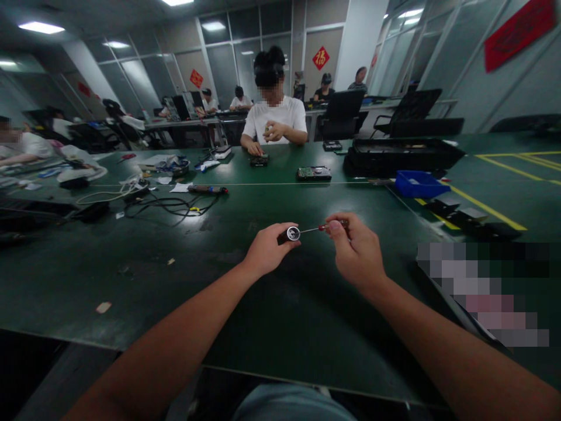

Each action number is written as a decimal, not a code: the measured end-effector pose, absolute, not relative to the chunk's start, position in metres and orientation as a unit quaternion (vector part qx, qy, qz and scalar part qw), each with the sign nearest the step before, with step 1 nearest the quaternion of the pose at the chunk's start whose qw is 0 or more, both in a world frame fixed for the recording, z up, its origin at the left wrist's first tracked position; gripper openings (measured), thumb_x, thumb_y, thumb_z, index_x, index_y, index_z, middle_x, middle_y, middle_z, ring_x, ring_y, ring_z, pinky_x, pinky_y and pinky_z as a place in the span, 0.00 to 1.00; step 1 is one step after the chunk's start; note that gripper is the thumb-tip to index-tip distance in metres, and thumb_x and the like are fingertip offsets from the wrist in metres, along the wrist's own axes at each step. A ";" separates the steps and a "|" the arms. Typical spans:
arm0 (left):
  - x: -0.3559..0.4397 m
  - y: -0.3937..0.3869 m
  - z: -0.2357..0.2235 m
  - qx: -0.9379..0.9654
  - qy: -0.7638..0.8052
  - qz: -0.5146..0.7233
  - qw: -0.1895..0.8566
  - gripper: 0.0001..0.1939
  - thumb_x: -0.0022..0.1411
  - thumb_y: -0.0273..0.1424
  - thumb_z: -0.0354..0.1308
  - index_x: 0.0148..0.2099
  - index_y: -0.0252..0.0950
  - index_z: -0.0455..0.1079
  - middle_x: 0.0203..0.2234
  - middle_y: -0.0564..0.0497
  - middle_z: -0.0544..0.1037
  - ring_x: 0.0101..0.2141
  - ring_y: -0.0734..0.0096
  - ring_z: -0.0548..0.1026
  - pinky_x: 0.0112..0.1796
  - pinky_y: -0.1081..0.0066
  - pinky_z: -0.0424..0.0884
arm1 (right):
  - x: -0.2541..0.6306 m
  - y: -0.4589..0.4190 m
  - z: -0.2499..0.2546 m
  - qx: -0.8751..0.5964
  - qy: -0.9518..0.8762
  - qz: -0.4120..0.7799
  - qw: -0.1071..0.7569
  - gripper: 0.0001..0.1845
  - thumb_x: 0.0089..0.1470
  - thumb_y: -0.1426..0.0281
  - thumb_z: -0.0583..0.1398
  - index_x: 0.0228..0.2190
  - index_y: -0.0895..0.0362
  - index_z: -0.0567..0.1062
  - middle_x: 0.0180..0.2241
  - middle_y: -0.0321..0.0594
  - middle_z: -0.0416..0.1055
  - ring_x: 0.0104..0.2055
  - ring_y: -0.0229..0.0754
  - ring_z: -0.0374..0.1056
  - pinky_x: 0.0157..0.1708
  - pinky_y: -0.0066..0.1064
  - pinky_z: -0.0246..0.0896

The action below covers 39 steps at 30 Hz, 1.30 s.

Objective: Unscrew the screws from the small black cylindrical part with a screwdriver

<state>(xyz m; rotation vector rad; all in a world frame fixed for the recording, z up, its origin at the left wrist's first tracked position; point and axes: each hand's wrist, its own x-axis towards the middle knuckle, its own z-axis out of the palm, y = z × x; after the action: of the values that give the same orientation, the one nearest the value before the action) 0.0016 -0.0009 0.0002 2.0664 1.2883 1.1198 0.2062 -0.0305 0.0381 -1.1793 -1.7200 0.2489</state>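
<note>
Screwdriver (323, 227) gripped in right hand (356, 248), cylinder (293, 234) in left hand (269, 250) — above green table (280, 327), office beyond.

On the workbench (149, 263), a hard drive (314, 173) lies left of a bin (418, 185), a long tray (401, 156) behind the bin; farther left, possibly an electric screwdriver (207, 189) behind cables (169, 202).

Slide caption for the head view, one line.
Left hand holds a small round dark part; right hand points a screwdriver at it over a green table.
</note>
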 end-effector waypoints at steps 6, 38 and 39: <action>0.000 -0.002 0.001 0.771 0.457 0.393 0.207 0.20 0.59 0.31 0.67 0.55 0.41 0.74 0.46 0.49 0.80 0.45 0.64 0.77 0.47 0.64 0.72 | 0.205 -0.032 0.045 -0.516 -0.727 0.059 0.449 0.16 0.63 0.57 0.58 0.30 0.55 0.75 0.24 0.37 0.74 0.25 0.39 0.68 0.26 0.31 0.56; 0.001 -0.004 0.005 0.792 0.437 0.380 0.192 0.20 0.60 0.31 0.67 0.54 0.39 0.74 0.44 0.50 0.80 0.44 0.66 0.77 0.46 0.66 0.71 | 0.204 -0.018 0.032 -0.428 -0.598 0.334 0.590 0.12 0.62 0.60 0.58 0.36 0.55 0.74 0.31 0.39 0.73 0.33 0.41 0.70 0.37 0.37 0.67; 0.001 -0.004 0.005 0.796 0.432 0.378 0.190 0.20 0.60 0.31 0.66 0.54 0.39 0.74 0.44 0.50 0.80 0.44 0.66 0.76 0.46 0.65 0.71 | 0.205 -0.016 0.031 -0.430 -0.574 0.350 0.602 0.12 0.62 0.59 0.58 0.35 0.55 0.74 0.31 0.38 0.73 0.32 0.40 0.69 0.35 0.37 0.67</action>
<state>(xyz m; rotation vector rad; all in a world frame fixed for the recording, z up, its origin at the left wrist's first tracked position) 0.0008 -0.0039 0.0052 2.2369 1.2152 1.0621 0.2046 -0.0160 0.0308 -0.9962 -1.3302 0.8112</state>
